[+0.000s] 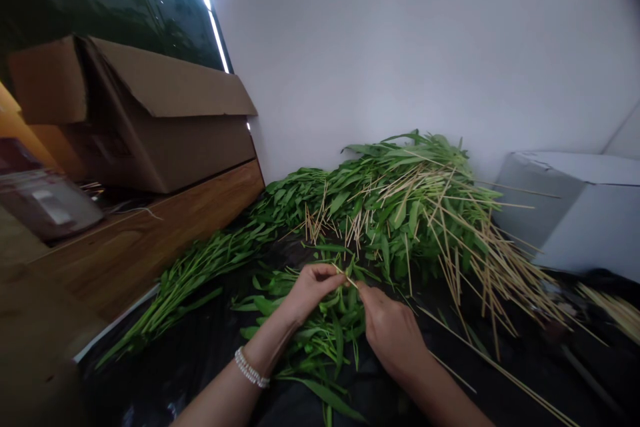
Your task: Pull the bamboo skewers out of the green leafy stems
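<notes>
Both hands meet low in the centre of the head view, above a loose heap of green leafy stems (320,340). Between my left hand (313,290) and my right hand (393,327) runs a short, pale length of thin bamboo stick (349,277). My left thumb and fingers pinch one end of it, and my right fingers close round the other. Part of the stick is hidden inside the right hand; I cannot tell whether a leaf stem is held along with it. Loose bamboo sticks (500,367) lie right of my right hand.
A big pile of leafy stems (400,180) with sticks among them leans towards the white wall (400,47). More stems (185,293) lie at left on the black sheet (200,360). A cardboard box (190,147) stands on a wooden surface (200,213); a white box (575,207) sits at right.
</notes>
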`<state>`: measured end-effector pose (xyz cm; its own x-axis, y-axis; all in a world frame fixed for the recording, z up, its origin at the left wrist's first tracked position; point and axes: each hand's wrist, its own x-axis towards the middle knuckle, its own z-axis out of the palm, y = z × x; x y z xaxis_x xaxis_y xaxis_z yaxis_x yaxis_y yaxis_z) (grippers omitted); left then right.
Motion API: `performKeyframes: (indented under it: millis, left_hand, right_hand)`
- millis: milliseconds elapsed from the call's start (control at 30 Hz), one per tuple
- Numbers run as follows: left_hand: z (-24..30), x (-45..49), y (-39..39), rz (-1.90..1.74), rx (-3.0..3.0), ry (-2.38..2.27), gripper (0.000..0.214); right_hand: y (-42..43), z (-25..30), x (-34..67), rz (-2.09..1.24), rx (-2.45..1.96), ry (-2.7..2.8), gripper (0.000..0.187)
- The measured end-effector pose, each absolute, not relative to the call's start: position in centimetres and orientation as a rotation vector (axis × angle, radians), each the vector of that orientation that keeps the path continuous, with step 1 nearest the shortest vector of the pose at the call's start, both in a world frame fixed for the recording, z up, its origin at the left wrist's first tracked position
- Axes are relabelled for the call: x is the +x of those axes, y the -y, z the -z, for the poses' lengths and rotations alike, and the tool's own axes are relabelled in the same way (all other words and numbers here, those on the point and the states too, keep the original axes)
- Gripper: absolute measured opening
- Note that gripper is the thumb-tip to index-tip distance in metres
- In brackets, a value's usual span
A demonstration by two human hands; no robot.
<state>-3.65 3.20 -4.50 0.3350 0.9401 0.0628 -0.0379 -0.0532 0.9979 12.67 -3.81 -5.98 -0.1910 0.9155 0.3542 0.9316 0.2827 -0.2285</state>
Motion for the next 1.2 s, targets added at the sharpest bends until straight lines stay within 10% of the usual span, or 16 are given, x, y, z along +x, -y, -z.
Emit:
performKeyframes:
  millis: [1200]
  left_hand:
    - [4.1,-4.1,-3.5,-1.033,0.881,-0.675,0.04]
  right_hand:
    - [3.1,5.6,14.6,0.558,-1.382,1.971,0.031]
